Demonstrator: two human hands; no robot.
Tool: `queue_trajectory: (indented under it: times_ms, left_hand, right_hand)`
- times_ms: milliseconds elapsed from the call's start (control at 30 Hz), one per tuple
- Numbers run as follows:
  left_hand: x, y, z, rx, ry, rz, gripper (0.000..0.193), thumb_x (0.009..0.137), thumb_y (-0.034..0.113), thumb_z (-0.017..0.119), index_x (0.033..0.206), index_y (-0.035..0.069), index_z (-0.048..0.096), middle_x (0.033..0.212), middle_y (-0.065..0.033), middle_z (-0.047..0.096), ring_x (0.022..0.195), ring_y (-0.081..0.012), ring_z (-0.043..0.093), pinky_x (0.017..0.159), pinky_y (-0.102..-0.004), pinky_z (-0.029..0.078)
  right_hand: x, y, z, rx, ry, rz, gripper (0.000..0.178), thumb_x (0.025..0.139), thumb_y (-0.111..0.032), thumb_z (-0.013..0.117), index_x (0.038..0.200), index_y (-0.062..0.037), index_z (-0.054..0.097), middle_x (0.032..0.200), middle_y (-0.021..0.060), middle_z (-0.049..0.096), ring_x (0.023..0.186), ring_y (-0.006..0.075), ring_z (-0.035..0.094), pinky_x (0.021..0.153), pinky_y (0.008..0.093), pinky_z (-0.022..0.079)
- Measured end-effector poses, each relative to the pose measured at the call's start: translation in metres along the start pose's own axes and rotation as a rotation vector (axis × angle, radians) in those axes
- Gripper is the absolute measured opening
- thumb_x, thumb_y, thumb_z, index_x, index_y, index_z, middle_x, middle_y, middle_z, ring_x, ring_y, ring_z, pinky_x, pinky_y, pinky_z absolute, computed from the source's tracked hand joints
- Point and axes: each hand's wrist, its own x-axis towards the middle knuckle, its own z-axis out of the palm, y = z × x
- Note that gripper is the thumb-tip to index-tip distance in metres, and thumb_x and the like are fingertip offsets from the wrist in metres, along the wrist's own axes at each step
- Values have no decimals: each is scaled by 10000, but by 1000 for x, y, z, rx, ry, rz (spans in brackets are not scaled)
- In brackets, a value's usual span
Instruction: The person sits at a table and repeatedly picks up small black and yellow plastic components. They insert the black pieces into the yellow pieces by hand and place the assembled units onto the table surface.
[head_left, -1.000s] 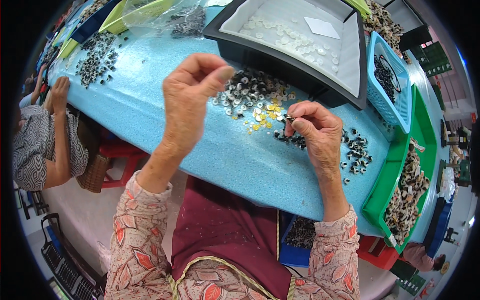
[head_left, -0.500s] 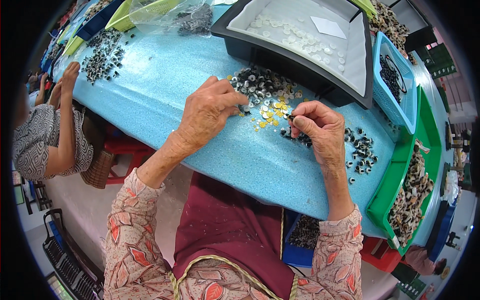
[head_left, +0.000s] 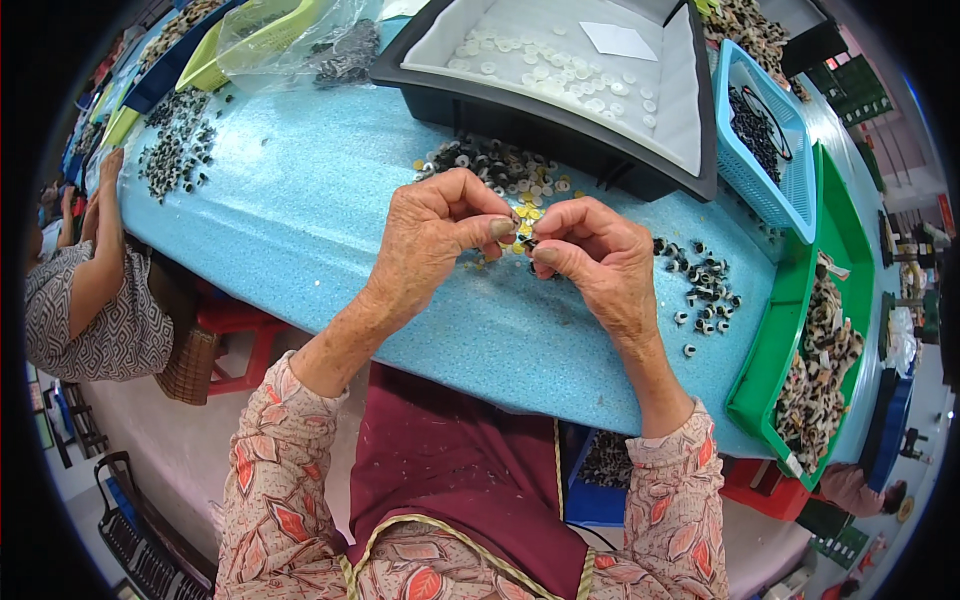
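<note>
L hand [head_left: 430,238] & R hand [head_left: 600,262] pinching sm. parts, blk tray [head_left: 560,135] behind

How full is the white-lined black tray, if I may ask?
The black tray is partly filled: pale discs are scattered over its white lining, which shows around them, and a white card lies inside too.

Hiding most of the tiny dark pieces [head_left: 528,243] in the left hand [head_left: 437,235] and right hand [head_left: 602,265], leaving exact shapes too small to tell. Covering some yellow discs [head_left: 530,212] behind both hands. Losing the far end of the black tray [head_left: 560,141] to the upper edge, both sleeves [head_left: 285,460] to the lower. Cutting off the seated co-worker [head_left: 110,315] at the dark rim. Screening part of the blue bin [head_left: 597,510] behind the maroon apron [head_left: 460,465].
</note>
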Motion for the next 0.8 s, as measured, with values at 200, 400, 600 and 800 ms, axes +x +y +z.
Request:
queue_trajectory:
  times_ms: [200,400,600,800]
  left_hand:
    - [-4,-3,3,10,-6,-19,108,792,42,713,841,-12,632,766,-109,673,656,-134,629,616,-254,528]
    - [0,-7,8,-22,0,-56,260,870,84,644,1089,-34,564,874,-123,680,753,-152,657,650,-252,542]
    - [2,-9,5,-236,-48,-10,427,914,127,598,1269,-35,426,963,-156,659,790,-190,662,656,-275,553]
    - [7,-16,-2,-137,100,211,374,906,107,610,1218,-35,459,805,-103,643,684,-138,624,596,-234,516]
  right_hand:
    - [2,3,3,-63,19,3,166,817,-9,681,979,-10,644,818,40,674,728,88,623,636,226,518]
    - [4,7,0,-573,37,-364,286,782,50,637,1050,-48,650,831,89,653,735,189,651,634,297,516]
    - [5,8,1,-604,35,-553,310,768,65,631,1032,-93,664,804,83,579,749,234,608,642,353,503]
    - [-4,2,12,-310,-85,-442,157,830,10,610,974,-49,628,827,48,637,722,168,610,647,293,509]
